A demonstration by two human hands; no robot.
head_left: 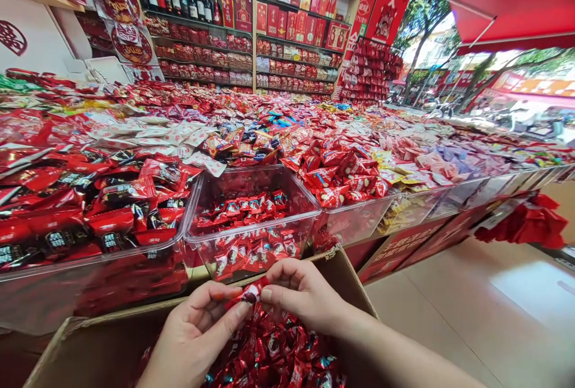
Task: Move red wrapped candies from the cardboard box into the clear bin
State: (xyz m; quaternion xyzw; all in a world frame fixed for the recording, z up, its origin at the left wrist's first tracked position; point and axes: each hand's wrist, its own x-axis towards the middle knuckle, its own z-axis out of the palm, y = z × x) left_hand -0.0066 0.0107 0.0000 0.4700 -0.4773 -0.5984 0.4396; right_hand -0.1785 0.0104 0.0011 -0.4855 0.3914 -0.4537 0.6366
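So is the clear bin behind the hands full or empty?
Partly full: red candies lie inside the clear bin, well below its rim.

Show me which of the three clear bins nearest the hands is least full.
The middle bin, just beyond the cardboard box: its red candies lie well below the rim, while the left bin and the right bin are heaped high.

A small, shiny red-wrapped candy — dark-and-white print showing — pinched between left hand and right hand.
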